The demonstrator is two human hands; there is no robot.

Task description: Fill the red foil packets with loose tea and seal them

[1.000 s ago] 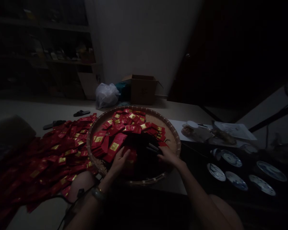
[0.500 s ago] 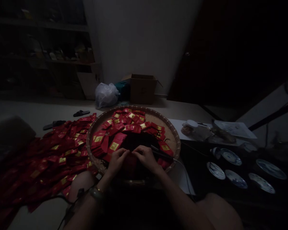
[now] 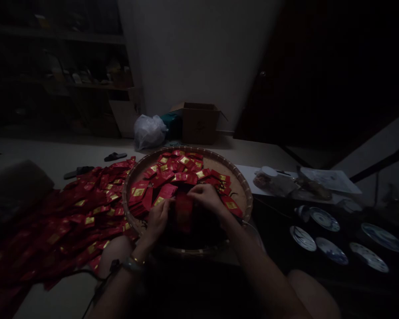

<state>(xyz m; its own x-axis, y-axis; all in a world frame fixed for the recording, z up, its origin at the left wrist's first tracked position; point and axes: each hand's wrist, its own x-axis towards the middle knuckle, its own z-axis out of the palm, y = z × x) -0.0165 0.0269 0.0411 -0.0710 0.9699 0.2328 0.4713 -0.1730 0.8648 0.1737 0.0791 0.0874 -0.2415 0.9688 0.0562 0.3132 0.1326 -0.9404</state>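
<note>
A round woven tray [image 3: 244,190] sits in front of me, holding many red packets with gold labels [image 3: 177,170]. Both hands work over its near half in dim light. My left hand [image 3: 158,219] is closed on the lower left edge of a red packet [image 3: 184,212] that stands between the hands. My right hand [image 3: 206,197] is curled over the packet's top right corner. A bracelet shows on my left wrist.
A big heap of red packets [image 3: 73,217] covers the floor to the left. Several blue-and-white plates [image 3: 322,235] lie at the right. Behind the tray are a cardboard box [image 3: 199,122], a white plastic bag [image 3: 149,130] and slippers [image 3: 115,156].
My right hand left the tray's right side and came to the middle, joining the left hand. Both hands then rose slightly with a red packet held between them.
</note>
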